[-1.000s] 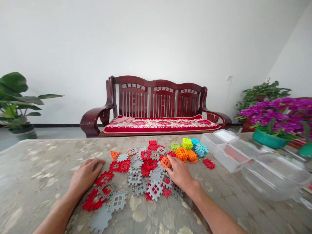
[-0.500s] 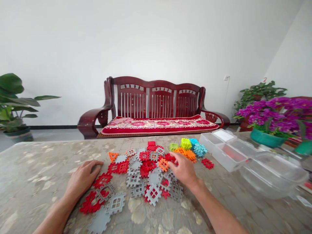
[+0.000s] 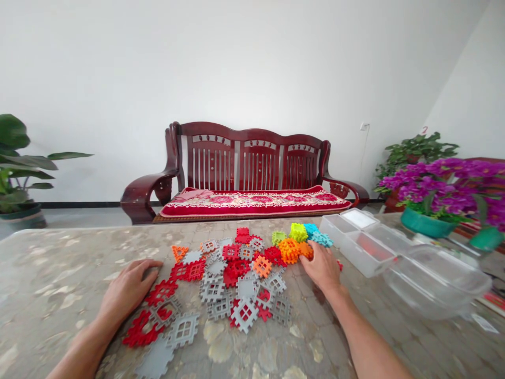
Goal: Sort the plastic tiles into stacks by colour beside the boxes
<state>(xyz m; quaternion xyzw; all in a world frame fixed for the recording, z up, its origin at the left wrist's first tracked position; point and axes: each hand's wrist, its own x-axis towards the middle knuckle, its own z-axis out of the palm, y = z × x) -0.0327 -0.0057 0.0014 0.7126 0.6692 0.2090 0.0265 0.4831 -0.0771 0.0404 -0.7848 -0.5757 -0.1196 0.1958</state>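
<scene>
My left hand (image 3: 128, 288) rests palm down on the table with its fingers stretched out, beside a red notched plastic building tile (image 3: 161, 291). It holds nothing. My right hand (image 3: 321, 264) is at the right side of the orange building tiles (image 3: 290, 251), its thumb and fingers closed around the orange tile (image 3: 304, 250) at that end. The hand hides part of that tile. A heap of grey tiles (image 3: 246, 288) and red tiles (image 3: 236, 271) lies between my hands, with one orange tile (image 3: 262, 266) on top.
Lime tiles (image 3: 299, 231) and blue tiles (image 3: 321, 239) sit behind the orange ones. Clear plastic boxes (image 3: 369, 260) stand at the right, near purple flowers in a green pot (image 3: 426, 223). An orange triangle (image 3: 179, 253) lies at the heap's back left. A wooden bench (image 3: 256, 158) stands beyond the table.
My right hand has moved right, from beside the single orange tile on the heap to the orange group. My left hand stays in place. The view has shifted slightly.
</scene>
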